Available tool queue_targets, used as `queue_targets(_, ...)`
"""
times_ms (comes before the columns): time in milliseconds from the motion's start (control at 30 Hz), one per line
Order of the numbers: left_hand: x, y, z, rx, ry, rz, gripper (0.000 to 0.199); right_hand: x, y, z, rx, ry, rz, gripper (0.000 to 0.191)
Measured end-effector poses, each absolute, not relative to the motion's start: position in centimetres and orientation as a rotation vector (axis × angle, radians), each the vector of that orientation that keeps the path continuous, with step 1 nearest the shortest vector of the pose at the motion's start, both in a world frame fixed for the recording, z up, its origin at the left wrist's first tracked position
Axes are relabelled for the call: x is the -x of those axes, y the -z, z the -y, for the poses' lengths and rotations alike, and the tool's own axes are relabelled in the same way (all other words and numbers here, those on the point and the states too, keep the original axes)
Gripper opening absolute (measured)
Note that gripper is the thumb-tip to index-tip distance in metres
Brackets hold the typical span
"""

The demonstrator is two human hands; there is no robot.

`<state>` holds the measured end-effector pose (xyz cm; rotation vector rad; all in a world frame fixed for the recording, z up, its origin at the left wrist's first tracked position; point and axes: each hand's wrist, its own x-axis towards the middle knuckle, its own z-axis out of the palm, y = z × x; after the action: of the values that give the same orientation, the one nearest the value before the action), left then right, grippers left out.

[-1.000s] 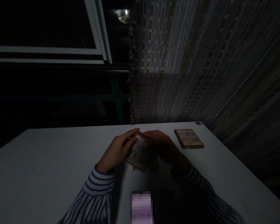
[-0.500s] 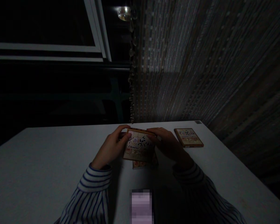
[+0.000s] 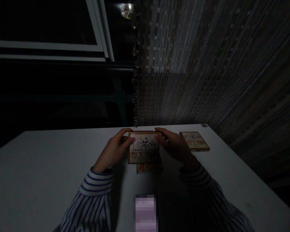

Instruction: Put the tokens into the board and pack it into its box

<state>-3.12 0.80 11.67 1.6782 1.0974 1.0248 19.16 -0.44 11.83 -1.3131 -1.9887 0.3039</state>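
Both hands grip a flat Chinese chess box [image 3: 145, 154], its printed cover with large characters and the word "Chinese" facing me. My left hand [image 3: 116, 146] is closed on its left side, thumb on the cover and fingers behind the top edge. My right hand [image 3: 171, 143] pinches the upper right corner in the same way. The held box is tilted up above the table. Below its lower edge shows part of a flat piece with round red-marked discs [image 3: 147, 167], mostly hidden; whether it is another box or a tray I cannot tell.
A second, similar Chinese chess box [image 3: 194, 141] lies on the white table [image 3: 50, 167] to the right. Nearer me is a phone-like thing, blurred out [image 3: 145, 212]. A string curtain [image 3: 183, 64] hangs behind the table's far edge. The room is dark.
The held box has turned from slightly slanted to nearly level. My right hand's fingers have shifted so that more of the cover's right side shows. The view has moved slightly.
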Motion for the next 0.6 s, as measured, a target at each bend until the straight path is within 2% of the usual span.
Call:
queue_targets(200, 3.24, -11.26, -1.11, -1.670, -1.040, -1.115, 0.042, -18.97, -11.96, 0.45, 1.348, -0.378, 1.932, 0.036)
queue_targets(367, 3.09, -11.55, -0.87, -1.645, -0.988, -1.137, 0.050, -18.84, -12.24, 0.58, 1.364, -0.453, 1.884, 0.035)
queue_targets(600, 3.20, -11.43, -1.12, -1.562, -1.076, -1.128, 0.049, -18.69, -11.85, 0.45, 1.306, -0.723, 1.800, 0.044)
